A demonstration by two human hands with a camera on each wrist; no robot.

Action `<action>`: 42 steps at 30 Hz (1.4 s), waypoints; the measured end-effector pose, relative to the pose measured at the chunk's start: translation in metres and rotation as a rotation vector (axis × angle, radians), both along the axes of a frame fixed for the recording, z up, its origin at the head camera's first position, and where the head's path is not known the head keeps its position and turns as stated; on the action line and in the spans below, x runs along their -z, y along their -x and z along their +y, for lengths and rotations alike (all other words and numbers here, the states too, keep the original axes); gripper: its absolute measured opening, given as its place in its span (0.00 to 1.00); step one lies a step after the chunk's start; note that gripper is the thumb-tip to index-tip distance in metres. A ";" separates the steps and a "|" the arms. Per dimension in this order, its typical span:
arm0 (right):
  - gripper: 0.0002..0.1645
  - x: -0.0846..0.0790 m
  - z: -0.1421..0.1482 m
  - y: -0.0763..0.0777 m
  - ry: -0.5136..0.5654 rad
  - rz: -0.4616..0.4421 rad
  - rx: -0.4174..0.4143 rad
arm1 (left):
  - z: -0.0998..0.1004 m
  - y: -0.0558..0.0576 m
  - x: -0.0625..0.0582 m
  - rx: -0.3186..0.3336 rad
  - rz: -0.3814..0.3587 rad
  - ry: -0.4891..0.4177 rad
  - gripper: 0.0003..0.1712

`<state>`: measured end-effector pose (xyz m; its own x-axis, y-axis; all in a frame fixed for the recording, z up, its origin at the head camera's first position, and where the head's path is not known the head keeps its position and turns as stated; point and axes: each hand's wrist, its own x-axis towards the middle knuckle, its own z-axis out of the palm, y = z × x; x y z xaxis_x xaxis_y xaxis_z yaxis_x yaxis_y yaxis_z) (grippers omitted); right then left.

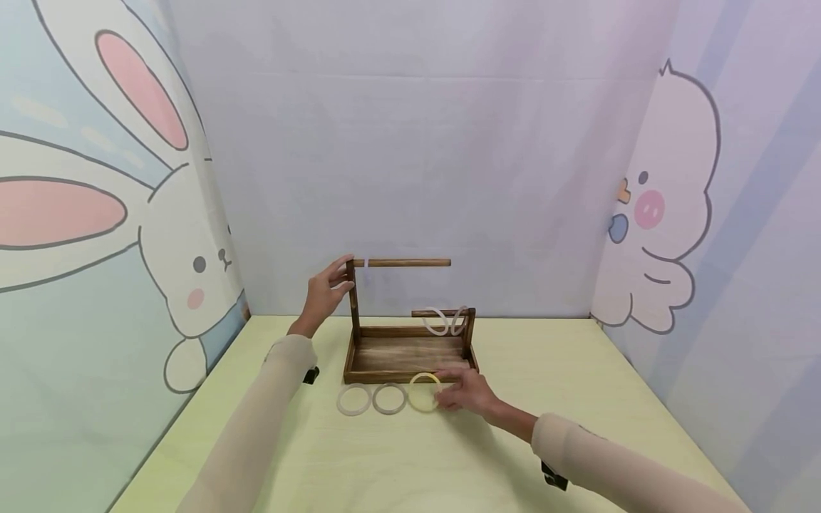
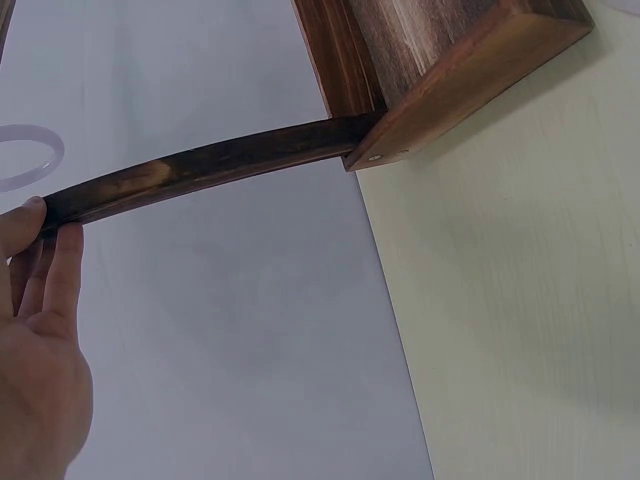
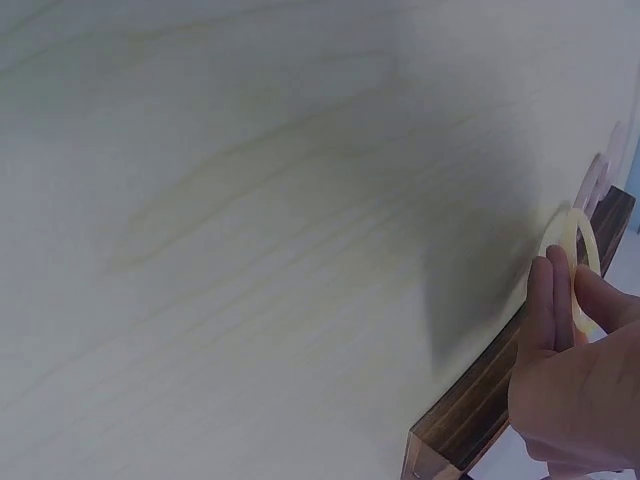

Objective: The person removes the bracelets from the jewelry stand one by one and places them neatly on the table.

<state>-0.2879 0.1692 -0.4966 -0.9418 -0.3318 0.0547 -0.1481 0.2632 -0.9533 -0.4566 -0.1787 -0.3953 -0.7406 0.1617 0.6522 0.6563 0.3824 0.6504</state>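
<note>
Yellow ring [image 1: 424, 391], just before the wooden stand [image 1: 410, 354], is pinched by the right hand [image 1: 466, 392]; left hand [image 1: 327, 291] grips the stand's post. Advise keeping the post steadied and the ring lifted level.

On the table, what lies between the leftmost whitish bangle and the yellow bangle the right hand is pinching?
In the head view, one more whitish bangle lies flat between the leftmost bangle and the yellow bangle that the right hand pinches, in front of the wooden rack.

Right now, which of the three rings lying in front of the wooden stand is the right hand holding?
The yellow ring, rightmost in the row; the right hand pinches it. The other two rings lie untouched.
</note>
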 end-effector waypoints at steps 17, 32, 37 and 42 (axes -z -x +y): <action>0.29 0.005 0.002 0.002 0.040 -0.071 -0.006 | 0.003 -0.005 -0.004 -0.005 0.002 -0.014 0.37; 0.26 0.011 -0.001 0.000 0.057 -0.051 0.065 | 0.003 -0.008 -0.005 0.008 0.014 -0.012 0.38; 0.25 0.010 -0.001 -0.002 0.053 -0.006 0.072 | 0.002 -0.006 -0.003 0.008 0.015 -0.015 0.37; 0.25 0.012 -0.001 -0.003 0.041 0.028 0.088 | 0.002 -0.006 -0.003 0.011 0.010 -0.019 0.38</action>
